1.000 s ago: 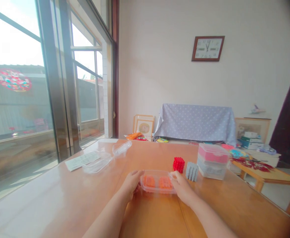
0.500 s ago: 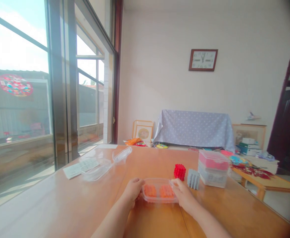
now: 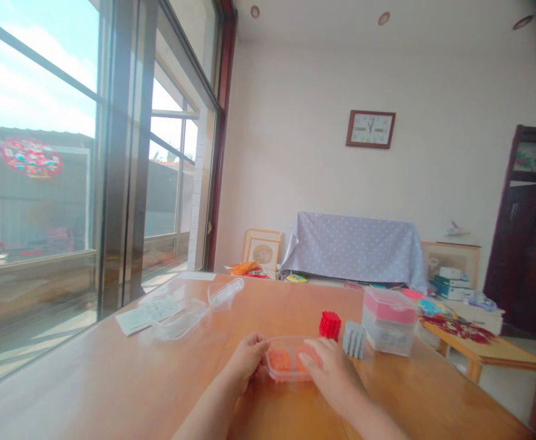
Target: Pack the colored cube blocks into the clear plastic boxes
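Observation:
Before me on the wooden table is a clear plastic container (image 3: 290, 377) with two orange pieces (image 3: 279, 359) showing through it. At its left end my left hand (image 3: 250, 357) is closed on the rim, thumb on the near top edge. My right hand (image 3: 336, 376) lies over the right end, thumb and fingers spread apart around the right orange piece (image 3: 312, 354), which they partly cover. Whether these fingers touch that piece or only the plastic I cannot tell. Just beyond stand a red ridged block (image 3: 330, 325) and a grey ridged block (image 3: 354, 340).
Stacked clear boxes, the upper one pinkish-red (image 3: 389, 321), stand right of the blocks. On the left lie a clear plastic tray or lid (image 3: 180, 327), printed paper (image 3: 132, 322) and another clear lid (image 3: 225, 293). A low wooden table (image 3: 492, 348) stands beyond the right edge.
My right hand has moved inward from the container's right edge to over the right orange piece. My left hand keeps its hold. The view has tilted up slightly.

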`<state>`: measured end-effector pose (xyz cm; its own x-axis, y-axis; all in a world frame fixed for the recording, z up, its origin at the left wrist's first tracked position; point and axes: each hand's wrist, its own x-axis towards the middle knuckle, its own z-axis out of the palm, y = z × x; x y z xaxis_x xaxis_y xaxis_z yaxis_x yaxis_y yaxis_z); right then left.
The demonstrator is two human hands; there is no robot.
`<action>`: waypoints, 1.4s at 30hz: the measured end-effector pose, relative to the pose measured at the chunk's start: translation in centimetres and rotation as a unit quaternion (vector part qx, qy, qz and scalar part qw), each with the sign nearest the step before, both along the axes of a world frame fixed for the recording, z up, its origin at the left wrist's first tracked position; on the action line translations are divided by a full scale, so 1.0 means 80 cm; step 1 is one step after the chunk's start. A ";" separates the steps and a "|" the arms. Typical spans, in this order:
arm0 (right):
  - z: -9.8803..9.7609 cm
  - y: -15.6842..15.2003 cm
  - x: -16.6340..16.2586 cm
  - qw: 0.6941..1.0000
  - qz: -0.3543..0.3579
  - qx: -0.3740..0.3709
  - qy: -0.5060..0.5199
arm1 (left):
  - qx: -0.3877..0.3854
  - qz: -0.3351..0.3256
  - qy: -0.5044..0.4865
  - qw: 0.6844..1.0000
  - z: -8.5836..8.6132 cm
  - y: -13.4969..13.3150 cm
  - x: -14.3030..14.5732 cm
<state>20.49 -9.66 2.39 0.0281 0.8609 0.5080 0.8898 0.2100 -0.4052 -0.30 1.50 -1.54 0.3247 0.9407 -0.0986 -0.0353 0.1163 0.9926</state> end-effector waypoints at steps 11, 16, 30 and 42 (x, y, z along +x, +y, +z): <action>-0.014 -0.066 -0.048 0.994 -0.003 0.029 -0.105 | 0.086 -0.084 0.009 0.993 0.020 -0.026 -0.008; -0.013 -0.106 -0.007 0.991 -0.051 0.014 -0.120 | 0.079 -0.064 0.014 0.995 0.023 -0.028 -0.008; -0.026 -0.139 0.166 0.946 -0.289 -0.018 -0.148 | 0.102 -0.042 0.031 0.993 0.025 -0.027 -0.005; -0.030 -0.097 0.227 0.935 -0.323 -0.032 -0.146 | 0.112 -0.036 0.041 0.992 0.028 -0.029 -0.002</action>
<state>38.65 -17.46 -0.04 0.4195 0.7413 0.5239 0.8977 -0.4244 -0.1183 -0.47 -0.81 0.71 0.3913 0.9167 0.0809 0.0466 -0.1076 0.9931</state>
